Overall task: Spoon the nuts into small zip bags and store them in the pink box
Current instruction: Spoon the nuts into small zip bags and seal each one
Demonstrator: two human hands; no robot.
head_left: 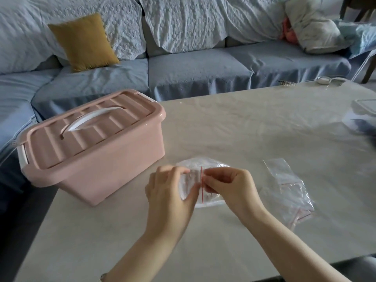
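While reading across the worktop (244, 129) from the left, logged pink box (95, 155) near the left edge, lid on, white handle (89, 121) lying flat. Just right of it, found left hand (168, 192) pinching a small clear zip bag (192, 179) on its left side, fingers curled. Found right hand (230, 188) pinching the same bag at the red seal line. Cannot tell bag contents, nor whether bag touches the surface. Further right, noted loose pile of spare zip bags (289, 192) lying flat, apart from both hands.
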